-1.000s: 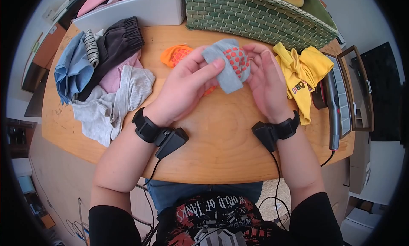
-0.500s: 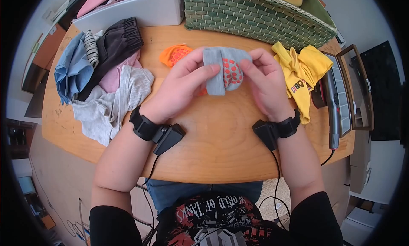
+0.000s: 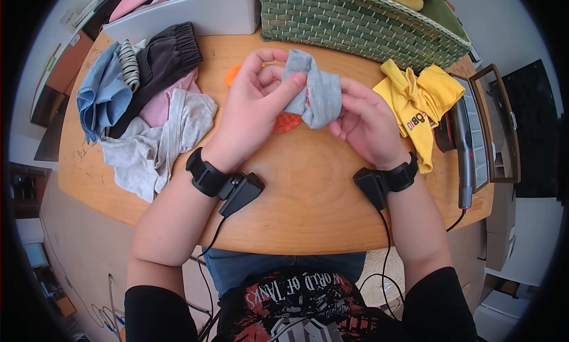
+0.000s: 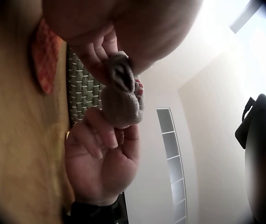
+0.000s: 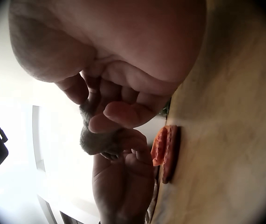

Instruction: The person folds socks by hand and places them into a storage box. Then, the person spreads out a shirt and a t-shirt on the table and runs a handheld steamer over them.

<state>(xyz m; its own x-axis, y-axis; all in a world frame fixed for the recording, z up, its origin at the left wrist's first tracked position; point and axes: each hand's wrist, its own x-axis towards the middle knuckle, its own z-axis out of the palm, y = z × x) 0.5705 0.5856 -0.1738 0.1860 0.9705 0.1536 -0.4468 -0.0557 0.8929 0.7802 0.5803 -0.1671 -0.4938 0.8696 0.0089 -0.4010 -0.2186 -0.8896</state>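
Observation:
A grey sock [image 3: 323, 99] with red grip dots is held above the table between both hands, bunched into a short folded roll. My left hand [image 3: 246, 114] pinches its left end, thumb on top and fingers behind. At the other end, my right hand [image 3: 373, 123] grips the edge between thumb and fingers. The left wrist view shows a dark opening in the end of the sock [image 4: 121, 79] near the left fingers. Most of the dots are turned out of sight. Beneath and behind the left hand lies orange, red-patterned fabric [image 3: 287, 123], partly covered by that hand.
Left on the table is a clothes heap with a light grey garment [image 3: 160, 140], dark trousers [image 3: 160, 63] and a blue garment [image 3: 104, 96]. A yellow garment [image 3: 421, 108] and a black corded appliance [image 3: 464, 158] lie right. A white box [image 3: 201, 16] and green woven basket [image 3: 349, 28] stand behind.
The sock's dotted side faced up and is now mostly turned away, with grey fabric folded over it. The right hand shifted from its far edge to its right end.

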